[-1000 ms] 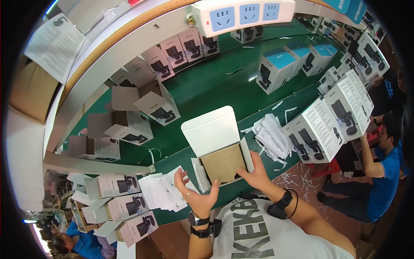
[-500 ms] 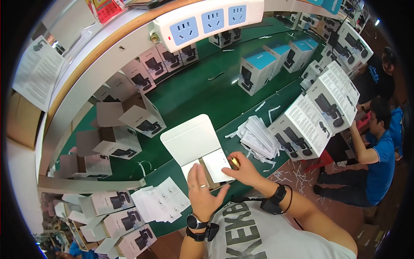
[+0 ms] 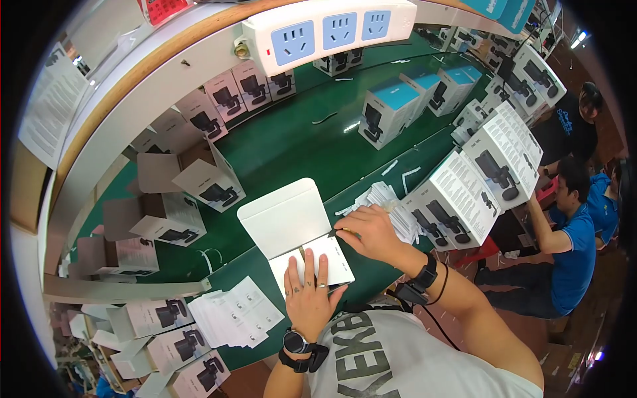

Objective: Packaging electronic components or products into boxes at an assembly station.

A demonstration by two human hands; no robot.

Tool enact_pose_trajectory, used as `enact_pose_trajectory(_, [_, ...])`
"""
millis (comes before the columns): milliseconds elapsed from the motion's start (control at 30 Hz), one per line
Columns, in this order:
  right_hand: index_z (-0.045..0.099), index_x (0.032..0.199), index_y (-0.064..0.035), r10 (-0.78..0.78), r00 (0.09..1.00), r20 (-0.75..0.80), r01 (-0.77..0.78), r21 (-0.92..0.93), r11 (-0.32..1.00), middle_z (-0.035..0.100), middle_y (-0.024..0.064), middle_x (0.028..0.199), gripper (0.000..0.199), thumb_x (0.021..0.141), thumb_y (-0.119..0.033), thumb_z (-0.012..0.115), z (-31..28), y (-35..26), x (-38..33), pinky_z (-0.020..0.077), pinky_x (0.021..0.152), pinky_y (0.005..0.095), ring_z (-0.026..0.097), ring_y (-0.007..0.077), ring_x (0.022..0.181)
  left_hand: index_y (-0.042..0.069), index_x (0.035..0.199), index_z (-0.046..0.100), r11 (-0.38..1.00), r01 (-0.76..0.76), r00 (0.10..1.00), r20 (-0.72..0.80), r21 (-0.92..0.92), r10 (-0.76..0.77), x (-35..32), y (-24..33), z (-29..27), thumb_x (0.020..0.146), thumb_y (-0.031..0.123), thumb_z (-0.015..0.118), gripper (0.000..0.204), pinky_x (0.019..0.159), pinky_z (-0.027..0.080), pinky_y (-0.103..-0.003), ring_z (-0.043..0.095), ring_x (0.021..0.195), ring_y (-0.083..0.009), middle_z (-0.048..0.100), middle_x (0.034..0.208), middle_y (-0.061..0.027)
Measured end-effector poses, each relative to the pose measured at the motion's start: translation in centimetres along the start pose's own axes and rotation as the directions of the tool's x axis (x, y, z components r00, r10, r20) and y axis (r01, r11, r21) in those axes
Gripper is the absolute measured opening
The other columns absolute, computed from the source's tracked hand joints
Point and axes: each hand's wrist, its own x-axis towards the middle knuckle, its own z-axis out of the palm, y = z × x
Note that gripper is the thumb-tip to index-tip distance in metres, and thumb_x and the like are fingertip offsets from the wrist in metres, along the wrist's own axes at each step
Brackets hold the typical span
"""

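In front of me on the green table stands a white carton with its tall lid flap raised. Its smaller white flaps are folded in over the opening. My left hand lies across these flaps with fingers stretched out and pressing flat, a ring and a watch on it. At the carton's far right corner, by the lid's fold, my right hand is closed with its fingertips pinched together. A small dark tip shows at those fingertips; what it belongs to is hidden.
Paper strips lie heaped beyond my right hand, next to stacked printed cartons. Printed sheets lie at left, near opened cartons. A power strip hangs overhead. A person in a blue shirt works at right.
My left hand has flattened over the carton's flaps, which now lie closer together. The right hand has gone from the near right side to the far right corner; the gold-coloured thing there no longer shows.
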Motion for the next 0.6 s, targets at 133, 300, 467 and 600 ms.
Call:
enact_pose_trajectory(133, [0.075,0.094,-0.0136,-0.016,0.982,0.186,0.008,0.045,0.999,0.072,0.0008,0.085,0.010,0.088,-0.020,0.079,-0.9,-0.8,-0.9,0.0422,0.071,0.0382,0.066,0.0223,0.079,0.008,0.152,0.053,1.000,0.011,1.000,-0.001,-0.007,-0.011,0.1,-0.2,-0.1,0.085,0.047,0.081,0.082,0.114,0.036,-0.060,0.040,0.142,-0.0507,0.042,0.163,-0.0185])
enact_pose_trajectory(300, [0.073,0.090,-0.0150,-0.017,1.000,0.015,0.017,0.023,1.000,0.071,-0.0006,0.084,0.007,0.087,-0.021,0.077,-0.1,-0.2,0.2,0.0423,0.072,0.0385,0.065,0.0222,0.080,0.009,0.151,0.054,1.000,0.018,1.000,0.007,0.000,-0.018,0.0,-0.1,-0.1,0.085,0.048,0.080,0.082,0.114,0.036,-0.060,0.041,0.141,-0.0499,0.042,0.163,-0.0177])
enact_pose_trajectory(467, [0.073,0.090,-0.0151,-0.006,0.999,0.046,0.004,0.044,0.999,0.072,-0.0004,0.084,0.008,0.087,-0.021,0.077,-0.1,0.3,0.0,0.0426,0.072,0.0384,0.065,0.0225,0.080,0.009,0.151,0.054,1.000,0.017,1.000,-0.006,-0.010,-0.017,-0.1,-0.1,0.1,0.085,0.049,0.080,0.082,0.114,0.036,-0.060,0.041,0.141,-0.0498,0.042,0.163,-0.0176])
enact_pose_trajectory(600, [0.074,0.090,-0.0143,0.008,0.994,0.108,-0.021,0.118,0.993,0.072,0.0002,0.084,0.008,0.087,-0.020,0.077,-0.7,-0.2,-0.8,0.0426,0.072,0.0383,0.066,0.0228,0.079,0.008,0.151,0.053,1.000,0.024,1.000,-0.004,0.000,-0.024,0.0,-0.2,0.0,0.085,0.049,0.080,0.083,0.114,0.036,-0.060,0.040,0.141,-0.0500,0.042,0.163,-0.0179])
